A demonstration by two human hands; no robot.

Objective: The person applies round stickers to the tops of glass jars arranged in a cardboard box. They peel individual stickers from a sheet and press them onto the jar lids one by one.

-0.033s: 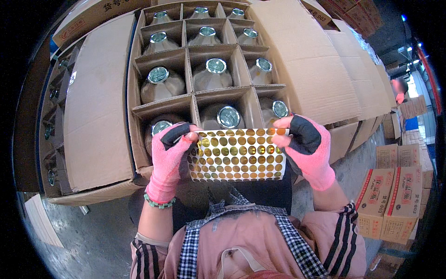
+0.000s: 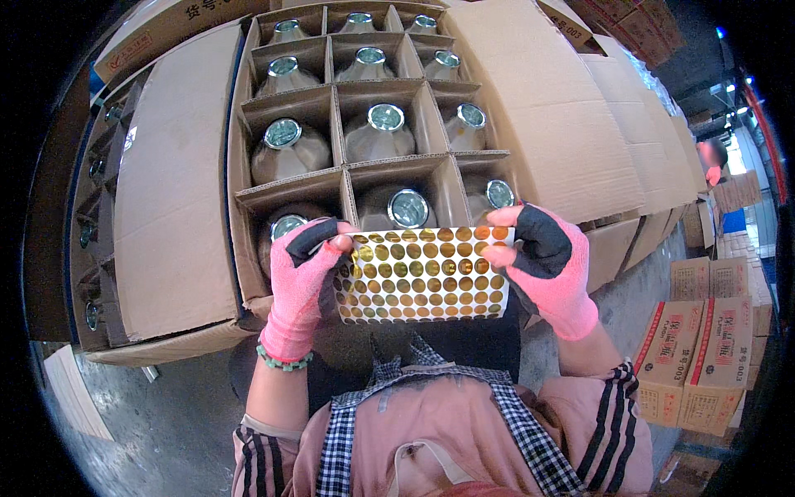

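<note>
I hold a sheet of round gold stickers (image 2: 422, 277) flat between both hands, just above the near edge of an open carton (image 2: 240, 149). My left hand (image 2: 300, 282), in a pink fingerless glove with a black patch, pinches the sheet's upper left corner. My right hand (image 2: 546, 265), gloved the same way, grips the upper right edge. Cardboard dividers split the carton into cells, each holding a brown bottle with a silver cap (image 2: 408, 207). The sheet hides the lower part of the nearest row.
Folded-out carton flaps (image 2: 174, 182) lie to the left and closed cartons (image 2: 546, 108) to the right. Another open carton of bottles (image 2: 91, 240) stands at the far left. Stacked red-and-tan printed boxes (image 2: 704, 348) sit at the lower right. A person (image 2: 710, 161) is far right.
</note>
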